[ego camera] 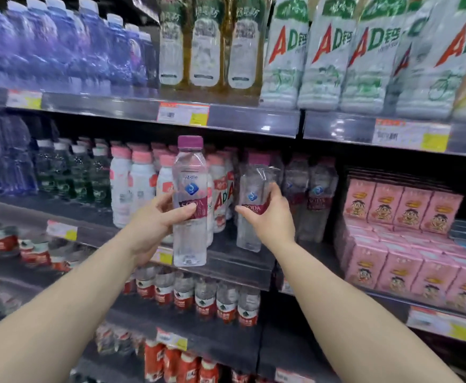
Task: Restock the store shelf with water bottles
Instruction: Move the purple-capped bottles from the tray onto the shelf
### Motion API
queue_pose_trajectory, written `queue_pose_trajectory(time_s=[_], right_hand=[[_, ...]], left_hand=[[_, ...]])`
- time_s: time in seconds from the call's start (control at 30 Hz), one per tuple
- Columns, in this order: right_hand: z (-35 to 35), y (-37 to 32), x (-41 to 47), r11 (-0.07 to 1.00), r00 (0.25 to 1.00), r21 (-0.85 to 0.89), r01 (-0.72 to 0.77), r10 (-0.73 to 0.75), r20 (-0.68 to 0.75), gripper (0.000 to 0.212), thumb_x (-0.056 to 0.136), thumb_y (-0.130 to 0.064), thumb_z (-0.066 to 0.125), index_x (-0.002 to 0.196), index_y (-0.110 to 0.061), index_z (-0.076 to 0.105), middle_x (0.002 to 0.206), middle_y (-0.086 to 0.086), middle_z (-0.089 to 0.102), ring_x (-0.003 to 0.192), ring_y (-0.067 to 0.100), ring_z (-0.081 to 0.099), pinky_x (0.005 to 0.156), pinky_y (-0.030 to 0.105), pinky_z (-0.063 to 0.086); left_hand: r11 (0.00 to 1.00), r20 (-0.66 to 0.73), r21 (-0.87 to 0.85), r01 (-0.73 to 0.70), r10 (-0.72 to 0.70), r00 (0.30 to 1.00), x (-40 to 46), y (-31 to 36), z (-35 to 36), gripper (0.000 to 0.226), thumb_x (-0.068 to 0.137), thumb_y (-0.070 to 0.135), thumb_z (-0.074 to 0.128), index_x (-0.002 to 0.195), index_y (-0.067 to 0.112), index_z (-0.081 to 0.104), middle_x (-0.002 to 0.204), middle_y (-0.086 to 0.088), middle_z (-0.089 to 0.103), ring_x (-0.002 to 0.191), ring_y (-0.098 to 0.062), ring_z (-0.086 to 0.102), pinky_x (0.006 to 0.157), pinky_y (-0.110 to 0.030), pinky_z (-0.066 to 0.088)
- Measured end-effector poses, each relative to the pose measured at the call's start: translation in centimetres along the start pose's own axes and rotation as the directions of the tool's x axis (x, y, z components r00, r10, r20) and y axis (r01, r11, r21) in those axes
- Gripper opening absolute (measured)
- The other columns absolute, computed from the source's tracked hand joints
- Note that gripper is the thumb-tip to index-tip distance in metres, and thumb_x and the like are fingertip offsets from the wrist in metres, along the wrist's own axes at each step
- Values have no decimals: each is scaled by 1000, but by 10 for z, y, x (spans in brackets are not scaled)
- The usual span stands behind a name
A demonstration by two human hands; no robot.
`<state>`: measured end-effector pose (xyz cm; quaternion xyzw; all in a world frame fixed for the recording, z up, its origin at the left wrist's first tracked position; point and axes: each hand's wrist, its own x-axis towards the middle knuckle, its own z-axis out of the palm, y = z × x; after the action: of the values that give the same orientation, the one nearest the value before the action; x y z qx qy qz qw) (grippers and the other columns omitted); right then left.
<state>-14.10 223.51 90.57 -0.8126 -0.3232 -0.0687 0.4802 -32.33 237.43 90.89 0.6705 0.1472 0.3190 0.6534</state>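
While both hands grip clear soda-water bottles, left hand (154,219) bottle (190,239) upright, right hand (270,217) bottle (249,233) on shelf (240,261)

A: What is hidden on the bottle (190,200) held in the left hand (154,219)?

B: Part of its maroon label is covered by the thumb. The small print cannot be read.

A: And the bottle (249,211) gripped by the right hand (272,217)?

B: Its cap is blurred, its label is partly covered by the fingers, and its right side is masked by the palm.

A: What is cut off?

B: The tops of the AD packs (328,56) are lost at the upper edge, and the red bottles (171,363) at the lower edge. Both forearms are cropped.

A: The price tags (182,114)?

B: Too blurred to be read. The blue bottles (46,45) at upper left are smeared.
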Motion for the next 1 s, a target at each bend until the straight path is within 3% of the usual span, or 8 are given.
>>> queue_pose_trajectory(time_s=[0.2,0.5,0.63,0.73,0.87,1.0], right_hand=[[8,7,1,998,996,21,-58,59,-73,101,76,-56,72,152,-33,11,145,8,40,127,27,47,89,38,46],[8,15,1,1000,1000,15,0,0,3,102,79,-48,73,151,-42,0,144,7,36,122,23,50,87,33,44],[9,28,-6,1000,996,7,-4,4,85,104,84,-30,74,150,-45,-4,147,5,29,97,10,46,72,17,40],[18,27,-1,1000,997,8,-3,2,72,102,84,-28,73,151,-42,-2,144,5,29,97,8,44,75,19,40],[38,20,8,999,999,40,2,-4,47,102,83,-27,75,151,-42,1,136,6,34,102,17,53,88,30,48],[50,18,17,999,999,47,-11,9,48,102,82,-26,75,151,-43,2,133,6,35,100,16,50,82,26,45]], left_hand=[[1000,1,-27,12,-12,1000,1,-16,-8,33,77,24,72,110,26,67,112,0,73,109,-23,66,87,-40,53],[997,-14,-63,53,-54,998,6,-25,-8,35,80,20,70,114,22,65,114,-4,72,107,-23,68,87,-39,54],[997,7,-58,44,-44,999,9,-24,-6,44,73,26,73,116,21,65,115,-5,71,106,-22,68,82,-37,54],[997,24,-59,43,-42,999,11,-23,-3,32,81,21,70,113,22,66,113,-4,72,104,-22,69,72,-31,54],[998,51,-41,50,-48,998,13,-24,-4,48,67,28,84,112,23,67,114,-5,72,108,-25,67,85,-41,55],[999,51,-16,48,-47,998,15,-26,-9,64,55,45,80,114,23,67,115,-5,72,109,-25,67,96,-50,51]])
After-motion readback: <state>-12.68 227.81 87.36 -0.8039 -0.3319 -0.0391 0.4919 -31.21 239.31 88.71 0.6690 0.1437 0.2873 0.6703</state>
